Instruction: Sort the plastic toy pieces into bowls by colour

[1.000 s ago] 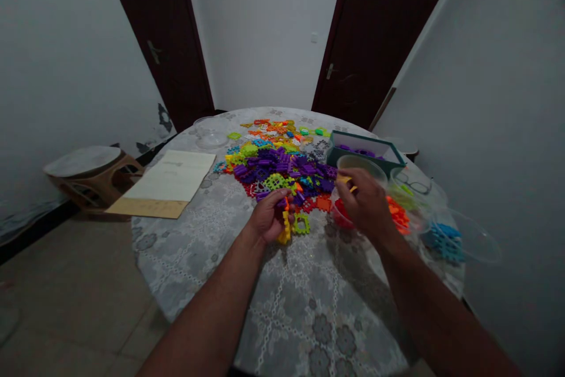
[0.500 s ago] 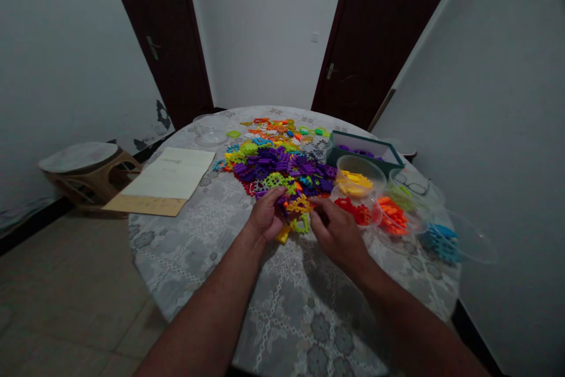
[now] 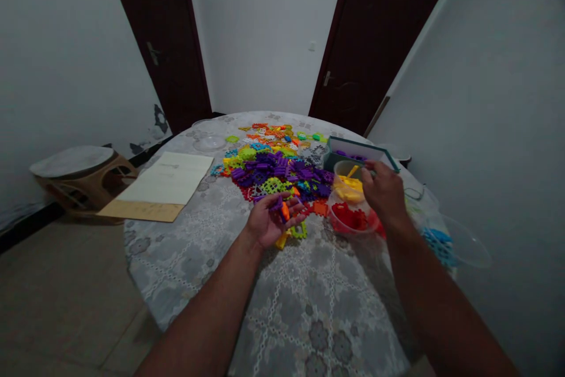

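Dim, cool light, source unseen, with soft arm shadows, wide-angle stretching and perhaps slight blur at the right hand (image 3: 383, 189).

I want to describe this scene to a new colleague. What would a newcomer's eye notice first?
Probably the heap of colourful pieces, strongly purple in its middle, on the patterned tablecloth. Next, perhaps, the open left hand before it, bearing an orange piece, and the right hand by the yellow pieces.

the purple pieces (image 3: 265, 166) and clear tubs (image 3: 353, 232) look smooth plastic, the sheet (image 3: 170, 177) matt paper.
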Action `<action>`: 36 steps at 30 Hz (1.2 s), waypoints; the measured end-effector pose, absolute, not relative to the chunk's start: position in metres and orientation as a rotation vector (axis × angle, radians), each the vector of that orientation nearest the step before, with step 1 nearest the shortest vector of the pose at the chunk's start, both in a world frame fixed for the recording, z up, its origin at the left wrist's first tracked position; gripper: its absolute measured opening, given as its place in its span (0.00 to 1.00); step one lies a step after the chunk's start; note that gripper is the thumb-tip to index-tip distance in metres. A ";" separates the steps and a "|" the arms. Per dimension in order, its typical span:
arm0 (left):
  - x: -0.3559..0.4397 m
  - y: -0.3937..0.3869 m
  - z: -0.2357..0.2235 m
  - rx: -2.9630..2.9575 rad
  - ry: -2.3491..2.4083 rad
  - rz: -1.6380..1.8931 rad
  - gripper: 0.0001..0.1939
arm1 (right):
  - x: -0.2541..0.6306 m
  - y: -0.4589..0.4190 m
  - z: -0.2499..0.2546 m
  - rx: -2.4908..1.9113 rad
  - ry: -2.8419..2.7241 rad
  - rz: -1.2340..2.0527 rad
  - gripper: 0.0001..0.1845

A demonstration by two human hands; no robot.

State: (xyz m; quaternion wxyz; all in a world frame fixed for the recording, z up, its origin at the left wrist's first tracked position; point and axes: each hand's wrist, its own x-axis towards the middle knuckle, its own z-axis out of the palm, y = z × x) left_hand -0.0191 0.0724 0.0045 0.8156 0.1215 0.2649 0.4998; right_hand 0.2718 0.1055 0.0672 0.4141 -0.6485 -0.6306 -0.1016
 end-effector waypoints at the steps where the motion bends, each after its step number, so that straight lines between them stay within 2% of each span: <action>1: -0.019 0.072 0.005 0.267 0.563 1.059 0.11 | 0.263 0.099 0.065 -1.568 -1.641 -0.247 0.17; 5: -0.018 0.072 0.004 0.315 0.531 1.012 0.15 | 0.202 0.057 0.047 -1.301 -1.972 0.044 0.13; 11: -0.017 0.074 -0.002 0.350 0.531 1.030 0.18 | 0.138 0.027 0.029 -1.311 -2.282 0.290 0.21; 17: -0.019 0.076 -0.004 0.368 0.536 1.024 0.19 | 0.140 0.030 0.031 -1.391 -2.280 0.300 0.21; 24: -0.019 0.073 0.002 0.341 0.549 0.963 0.16 | 0.169 0.019 0.044 -1.198 -2.128 0.434 0.19; 27: -0.019 0.073 0.003 0.329 0.621 0.968 0.13 | 0.197 0.018 0.055 -1.314 -2.050 0.272 0.18; 32: -0.018 0.072 -0.001 0.358 0.650 0.989 0.08 | 0.268 0.028 0.048 -1.585 -1.881 -0.200 0.20; 36: -0.014 0.070 -0.004 0.455 0.679 1.042 0.10 | 0.322 0.038 0.028 -1.775 -1.754 -0.552 0.23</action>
